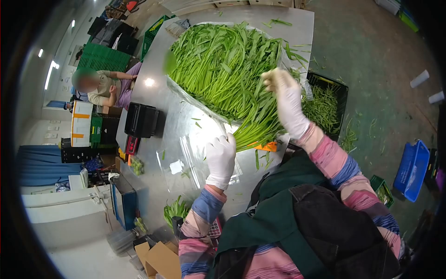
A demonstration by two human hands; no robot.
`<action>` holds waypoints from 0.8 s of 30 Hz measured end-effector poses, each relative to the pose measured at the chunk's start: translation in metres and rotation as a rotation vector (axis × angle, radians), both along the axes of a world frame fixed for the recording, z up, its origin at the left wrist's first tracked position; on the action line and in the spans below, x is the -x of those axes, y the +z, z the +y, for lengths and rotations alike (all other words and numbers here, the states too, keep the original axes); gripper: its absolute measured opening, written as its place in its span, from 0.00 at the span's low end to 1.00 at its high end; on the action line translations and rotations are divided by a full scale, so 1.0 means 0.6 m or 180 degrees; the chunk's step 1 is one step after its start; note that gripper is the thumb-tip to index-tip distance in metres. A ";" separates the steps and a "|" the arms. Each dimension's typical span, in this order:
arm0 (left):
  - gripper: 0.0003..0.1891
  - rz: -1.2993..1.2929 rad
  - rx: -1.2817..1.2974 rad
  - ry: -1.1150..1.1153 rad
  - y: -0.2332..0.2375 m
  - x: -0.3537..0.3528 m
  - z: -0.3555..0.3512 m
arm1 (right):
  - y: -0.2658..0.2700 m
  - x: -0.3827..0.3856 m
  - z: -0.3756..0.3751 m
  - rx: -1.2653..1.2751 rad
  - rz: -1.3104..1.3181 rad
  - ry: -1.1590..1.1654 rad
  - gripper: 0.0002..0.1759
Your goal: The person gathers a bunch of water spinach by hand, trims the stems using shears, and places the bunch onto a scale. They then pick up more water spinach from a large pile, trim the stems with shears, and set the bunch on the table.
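Steel table [158,93], long, with a large pile of greens [218,60] heaped across its far half, stems all laid the same way, leaf tips fanned outward. This is judged to let stalks be drawn off in order.

A bunch of greens [258,128] is lifted at the pile's near edge, over the table's near corner. The left hand [220,158], gloved in white, is closed around the cut stem ends. The hold is taken low, probably so that the stalks lie parallel and the ends are squared. The right hand [288,100], also gloved, is laid on the leafy upper part of the same bunch with its back to the camera. Its fingers are partly hidden in the leaves, so whether it is clamped or only resting cannot be told. It seems to be placed there to steady the floppy tops.

A clear plastic bag [186,162] lies flat on the table just beside the left hand, within easy reach. A black crate [327,104] holding more greens stands on the floor below the table's right edge. A black device [141,120] sits further along the table. A co-worker [104,88] is seated at the table's far left, well apart.
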State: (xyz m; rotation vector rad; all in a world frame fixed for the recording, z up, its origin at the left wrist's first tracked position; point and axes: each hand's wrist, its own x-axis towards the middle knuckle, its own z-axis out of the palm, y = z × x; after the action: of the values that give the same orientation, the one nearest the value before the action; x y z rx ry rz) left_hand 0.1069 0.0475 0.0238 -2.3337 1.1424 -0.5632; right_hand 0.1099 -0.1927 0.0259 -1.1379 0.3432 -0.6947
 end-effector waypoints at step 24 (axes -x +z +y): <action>0.13 0.0090 0.0101 0.0113 -0.004 0.006 -0.017 | -0.077 0.046 0.045 0.2854 0.1815 0.1081 0.12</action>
State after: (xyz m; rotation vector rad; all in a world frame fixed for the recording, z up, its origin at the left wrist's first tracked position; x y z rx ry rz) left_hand 0.1032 0.0376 0.0215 -2.3912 1.1099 -0.5411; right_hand 0.0822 -0.1655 -0.0204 -2.2007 0.3035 -0.1809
